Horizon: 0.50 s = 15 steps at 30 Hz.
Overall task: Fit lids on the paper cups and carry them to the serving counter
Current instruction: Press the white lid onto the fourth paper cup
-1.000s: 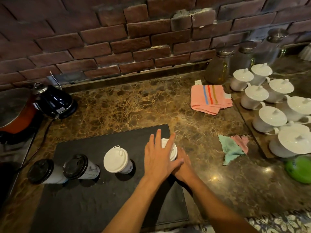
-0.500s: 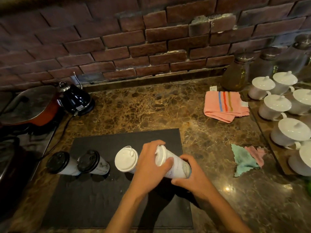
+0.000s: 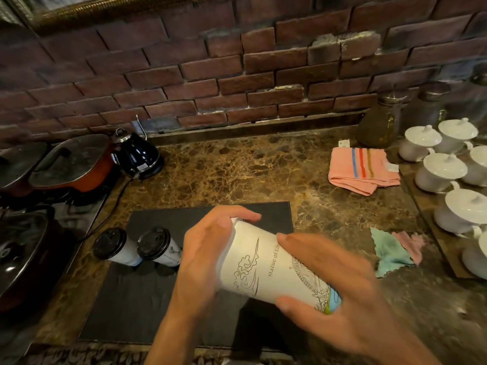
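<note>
1. Head view: I see bare marble counter (image 3: 237, 169) between the black mat (image 3: 163, 299) and brick wall.
2. Paper cup (image 3: 268, 267) held above the mat, tilted, lid end up-left, base lower-right.
3. Left hand (image 3: 208, 256) curls over the lid end; right hand (image 3: 340, 293) grips the base.
4. Two black-lidded cups (image 3: 134, 246) upright at the mat's left edge.

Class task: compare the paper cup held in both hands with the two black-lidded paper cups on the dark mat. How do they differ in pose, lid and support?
The held cup is tipped nearly sideways, while the black-lidded cups stand on the mat. The left hand covers the held cup's top, so only a white edge shows; theirs carry black lids. The right hand grips its lower body, whereas nothing touches them. All are white paper cups with printed drawings.
</note>
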{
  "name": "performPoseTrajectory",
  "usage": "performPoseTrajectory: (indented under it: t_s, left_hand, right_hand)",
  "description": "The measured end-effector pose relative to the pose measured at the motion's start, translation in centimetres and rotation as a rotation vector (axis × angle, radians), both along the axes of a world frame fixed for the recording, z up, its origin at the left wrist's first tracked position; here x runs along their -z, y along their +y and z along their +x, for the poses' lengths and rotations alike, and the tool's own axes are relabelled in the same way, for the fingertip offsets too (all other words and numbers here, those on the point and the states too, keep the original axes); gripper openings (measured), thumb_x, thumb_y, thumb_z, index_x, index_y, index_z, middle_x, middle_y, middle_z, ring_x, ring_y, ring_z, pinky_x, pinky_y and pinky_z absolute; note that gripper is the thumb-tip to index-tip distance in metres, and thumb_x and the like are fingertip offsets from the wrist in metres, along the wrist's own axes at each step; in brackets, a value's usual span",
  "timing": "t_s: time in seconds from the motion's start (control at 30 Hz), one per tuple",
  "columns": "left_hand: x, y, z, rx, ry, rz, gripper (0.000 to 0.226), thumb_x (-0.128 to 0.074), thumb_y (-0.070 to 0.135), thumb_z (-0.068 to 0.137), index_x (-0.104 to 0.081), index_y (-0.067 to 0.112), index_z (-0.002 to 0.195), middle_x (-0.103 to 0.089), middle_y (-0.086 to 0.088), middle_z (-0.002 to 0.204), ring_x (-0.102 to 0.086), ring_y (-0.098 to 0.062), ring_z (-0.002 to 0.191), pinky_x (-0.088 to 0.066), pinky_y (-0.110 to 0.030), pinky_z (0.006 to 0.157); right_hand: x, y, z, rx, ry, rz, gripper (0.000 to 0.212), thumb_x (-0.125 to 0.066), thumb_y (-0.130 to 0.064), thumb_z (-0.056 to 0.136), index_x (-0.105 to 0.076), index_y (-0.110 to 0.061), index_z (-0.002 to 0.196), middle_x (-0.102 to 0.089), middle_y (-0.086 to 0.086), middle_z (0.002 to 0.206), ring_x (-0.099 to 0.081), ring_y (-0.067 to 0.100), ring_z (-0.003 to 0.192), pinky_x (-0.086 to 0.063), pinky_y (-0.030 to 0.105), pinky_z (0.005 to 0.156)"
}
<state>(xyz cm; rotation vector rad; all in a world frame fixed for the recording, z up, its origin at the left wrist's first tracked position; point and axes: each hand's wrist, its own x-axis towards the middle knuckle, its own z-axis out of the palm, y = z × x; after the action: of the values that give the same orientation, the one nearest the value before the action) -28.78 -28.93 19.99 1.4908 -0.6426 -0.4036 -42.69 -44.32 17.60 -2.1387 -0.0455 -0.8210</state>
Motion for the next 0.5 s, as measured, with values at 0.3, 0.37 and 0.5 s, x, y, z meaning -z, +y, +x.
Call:
performPoseTrajectory:
  t_s: [0.3,0.37,0.5]
  left_hand:
    - [-2.0,0.3,-1.0,0.024,-0.142,-0.027,0.041,-0.049,0.040,0.095,-0.069,0.011,0.115,-0.068,-0.011,0.102,-0.065,-0.037,0.084,-0.051,-0.050,0.059]
    - [-2.5,0.3,-0.4,-0.001,-0.060,-0.013,0.039,-0.049,0.040,0.092,-0.071,0.013,0.112,-0.070,-0.011,0.107,-0.067,-0.034,0.087,-0.053,-0.047,0.059]
    - [-2.9,0.2,0.2,0.022,0.123,-0.034,0.034,-0.058,0.033,0.090,-0.072,0.007,0.107,-0.072,-0.015,0.109,-0.071,-0.027,0.091,-0.058,-0.034,0.067]
  right_hand:
    - [-2.2,0.5,-0.6,-0.106,0.336,0.728,0.059,-0.077,-0.050,0.064,-0.066,-0.049,0.122,-0.070,-0.014,0.117,-0.073,0.014,0.097,-0.065,0.044,0.072]
    - [-2.7,0.5,-0.8,-0.051,0.313,0.359,0.078,-0.080,-0.056,0.065,-0.050,-0.052,0.137,-0.059,-0.020,0.130,-0.063,0.007,0.115,-0.057,0.028,0.088]
    - [-2.9,0.3,-1.3,-0.001,0.223,-0.256,0.084,-0.070,-0.061,0.077,-0.037,-0.036,0.150,-0.048,-0.005,0.144,-0.061,0.016,0.117,-0.060,0.042,0.074]
